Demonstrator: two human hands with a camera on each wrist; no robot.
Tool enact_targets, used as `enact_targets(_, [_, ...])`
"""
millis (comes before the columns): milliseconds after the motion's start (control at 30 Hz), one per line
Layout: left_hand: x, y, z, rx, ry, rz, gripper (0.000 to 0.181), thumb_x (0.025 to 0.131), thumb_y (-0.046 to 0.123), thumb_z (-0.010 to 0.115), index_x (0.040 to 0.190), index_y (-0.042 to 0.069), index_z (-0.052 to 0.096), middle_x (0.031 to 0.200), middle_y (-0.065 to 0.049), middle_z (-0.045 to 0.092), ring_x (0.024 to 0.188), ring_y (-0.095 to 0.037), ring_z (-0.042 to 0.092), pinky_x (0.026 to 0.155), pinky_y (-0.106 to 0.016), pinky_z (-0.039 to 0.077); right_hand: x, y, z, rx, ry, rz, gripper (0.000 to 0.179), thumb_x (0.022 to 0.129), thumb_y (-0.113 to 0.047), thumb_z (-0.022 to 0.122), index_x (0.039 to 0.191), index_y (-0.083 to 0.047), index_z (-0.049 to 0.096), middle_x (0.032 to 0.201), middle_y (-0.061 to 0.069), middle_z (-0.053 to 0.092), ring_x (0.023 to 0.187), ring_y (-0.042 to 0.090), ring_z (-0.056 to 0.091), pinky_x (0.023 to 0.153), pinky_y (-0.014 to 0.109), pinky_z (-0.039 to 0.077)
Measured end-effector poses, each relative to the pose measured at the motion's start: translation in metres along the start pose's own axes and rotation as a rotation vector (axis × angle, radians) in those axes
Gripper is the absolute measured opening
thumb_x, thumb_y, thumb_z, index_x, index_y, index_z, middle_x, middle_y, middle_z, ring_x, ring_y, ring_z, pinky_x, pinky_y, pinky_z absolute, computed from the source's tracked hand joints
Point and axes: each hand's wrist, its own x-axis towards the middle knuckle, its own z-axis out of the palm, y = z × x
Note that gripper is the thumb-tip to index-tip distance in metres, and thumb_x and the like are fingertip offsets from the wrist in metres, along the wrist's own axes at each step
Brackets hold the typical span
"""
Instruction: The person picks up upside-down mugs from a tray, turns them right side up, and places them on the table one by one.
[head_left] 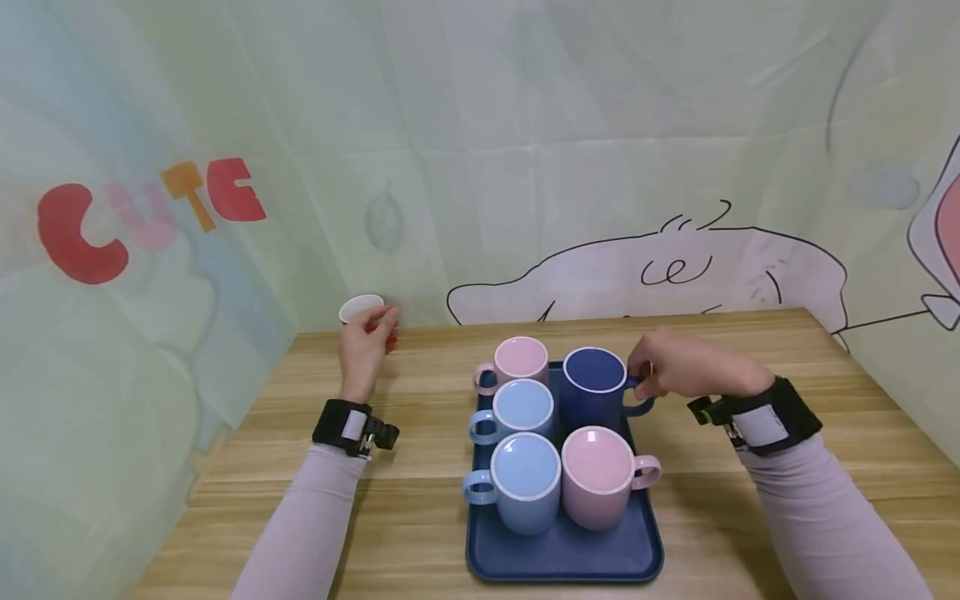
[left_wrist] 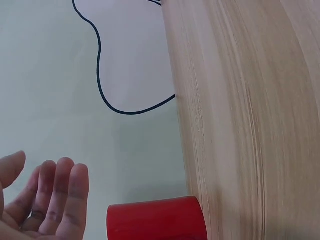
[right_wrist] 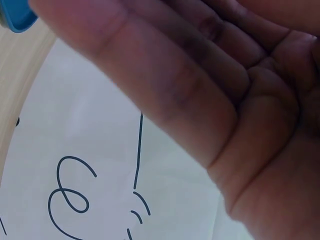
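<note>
In the head view, a dark blue mug stands at the back right of a dark blue tray. My right hand pinches its handle from the right; the right wrist view shows only my palm and fingers, the mug hidden. At the back left edge of the table, my left hand is beside a red cup with a white top. In the left wrist view its fingers are loosely bent and apart from the cup. Also on the tray stand two pink mugs and two light blue mugs.
The tray lies on a wooden table, with the mugs close together and handles pointing outward left and right. A printed cloth backdrop rises behind the table and along its sides.
</note>
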Motion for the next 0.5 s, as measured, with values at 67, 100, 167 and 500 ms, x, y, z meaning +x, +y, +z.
enact_targets(67, [-0.0008, 0.0010, 0.0005, 0.005, -0.001, 0.001, 0.036, 0.091, 0.030, 0.066, 0.114, 0.003, 0.066, 0.091, -0.011, 0.065, 0.068, -0.011, 0.063, 0.058, -0.015, 0.054, -0.0009, 0.0013, -0.0014, 0.013, 0.013, 0.008, 0.006, 0.082, -0.006, 0.073, 0.086, -0.010, 0.073, 0.074, -0.003, 0.067, 0.064, 0.013, 0.057, 0.056, 0.029, 0.051])
enact_targets(100, [-0.0013, 0.0015, 0.0006, 0.006, -0.001, -0.001, 0.036, 0.091, 0.031, 0.066, 0.114, 0.003, 0.066, 0.092, -0.012, 0.065, 0.069, -0.011, 0.063, 0.058, -0.015, 0.054, -0.0014, 0.0016, -0.0021, 0.022, 0.017, 0.012, 0.007, 0.082, -0.005, 0.073, 0.087, -0.010, 0.073, 0.075, -0.002, 0.068, 0.065, 0.013, 0.058, 0.057, 0.029, 0.052])
enact_targets(167, [-0.0018, 0.0018, 0.0006, 0.009, 0.001, -0.003, 0.036, 0.091, 0.032, 0.066, 0.114, 0.004, 0.066, 0.093, -0.013, 0.065, 0.070, -0.013, 0.063, 0.058, -0.015, 0.055, -0.0022, 0.0025, -0.0034, 0.037, 0.030, 0.016, 0.007, 0.082, -0.005, 0.073, 0.088, -0.010, 0.073, 0.076, -0.002, 0.068, 0.067, 0.014, 0.059, 0.059, 0.030, 0.053])
enact_targets(500, [-0.0034, 0.0043, 0.0007, -0.044, -0.035, -0.001, 0.036, 0.092, 0.024, 0.065, 0.119, -0.001, 0.063, 0.106, -0.027, 0.064, 0.070, -0.006, 0.063, 0.058, -0.013, 0.054, -0.0047, 0.0076, -0.0091, 0.067, 0.102, -0.028, 0.005, 0.082, -0.005, 0.073, 0.081, -0.010, 0.072, 0.073, -0.001, 0.067, 0.065, 0.015, 0.057, 0.058, 0.031, 0.049])
